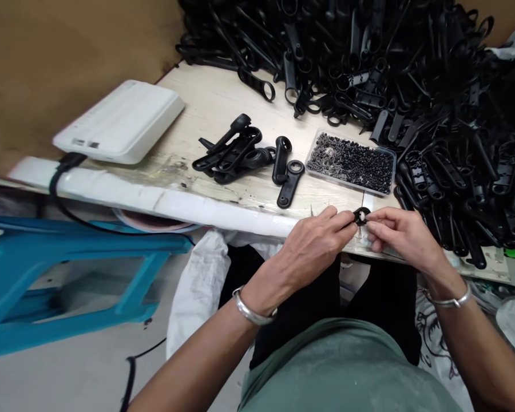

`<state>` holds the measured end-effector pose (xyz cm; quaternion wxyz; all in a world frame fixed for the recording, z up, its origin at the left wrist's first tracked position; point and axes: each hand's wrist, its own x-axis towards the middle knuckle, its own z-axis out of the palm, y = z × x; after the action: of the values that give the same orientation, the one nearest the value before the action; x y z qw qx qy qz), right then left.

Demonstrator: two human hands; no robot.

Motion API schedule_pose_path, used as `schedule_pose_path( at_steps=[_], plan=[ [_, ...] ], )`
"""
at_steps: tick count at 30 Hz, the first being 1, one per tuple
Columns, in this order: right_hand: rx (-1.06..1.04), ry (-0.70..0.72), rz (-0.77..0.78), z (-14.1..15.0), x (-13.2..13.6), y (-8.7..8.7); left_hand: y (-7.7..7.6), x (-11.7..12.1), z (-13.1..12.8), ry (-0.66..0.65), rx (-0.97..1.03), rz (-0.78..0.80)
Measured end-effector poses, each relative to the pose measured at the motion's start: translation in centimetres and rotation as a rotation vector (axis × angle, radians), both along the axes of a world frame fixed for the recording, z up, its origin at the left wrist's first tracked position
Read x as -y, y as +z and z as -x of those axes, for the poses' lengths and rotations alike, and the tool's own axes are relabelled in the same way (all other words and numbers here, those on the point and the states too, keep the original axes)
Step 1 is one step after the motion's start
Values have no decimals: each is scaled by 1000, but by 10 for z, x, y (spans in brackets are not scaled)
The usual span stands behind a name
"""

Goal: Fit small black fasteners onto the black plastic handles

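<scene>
My left hand (320,243) grips a black plastic part with a ring-shaped end (361,216) at the table's front edge. Most of that part is hidden under my left fingers. From the other side, my right hand (401,232) has its thumb and forefinger pinched at the ring; whatever small item is between them cannot be made out. Just beyond my hands sits a clear plastic box (313,166) filled with tiny black and silvery pieces. To its left lie two separate black ring-ended parts, one nearer (290,186) and one farther (282,157).
A small heap of black parts (236,151) lies left of the box. A large pile (412,86) covers the back and right of the table. At left are a white device (122,120) with a black cable (55,186) and a blue stool (68,252).
</scene>
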<state>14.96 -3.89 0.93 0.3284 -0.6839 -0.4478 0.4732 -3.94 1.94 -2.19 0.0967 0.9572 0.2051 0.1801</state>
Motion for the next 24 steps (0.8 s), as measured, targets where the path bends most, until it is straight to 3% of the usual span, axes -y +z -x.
schedule_pose_path(
  at_steps=[3, 5, 8, 11, 18, 24],
  plan=[
    [-141, -295, -132, 4, 16, -5, -6, 9, -2, 81, 263, 26],
    [-290, -369, -148, 11, 21, -7, -9, 16, -6, 129, 419, 63],
    [-498, -382, -170, 24, 23, -10, -11, 28, -12, 191, 542, 61],
    [-575, -448, -218, 32, 21, -11, -10, 36, -16, 219, 571, 15],
    [-520, -528, -230, 39, 14, -12, -9, 44, -18, 220, 565, -40],
    [-442, -482, -217, 40, 5, -14, -15, 48, -20, 225, 555, -102]
  ],
)
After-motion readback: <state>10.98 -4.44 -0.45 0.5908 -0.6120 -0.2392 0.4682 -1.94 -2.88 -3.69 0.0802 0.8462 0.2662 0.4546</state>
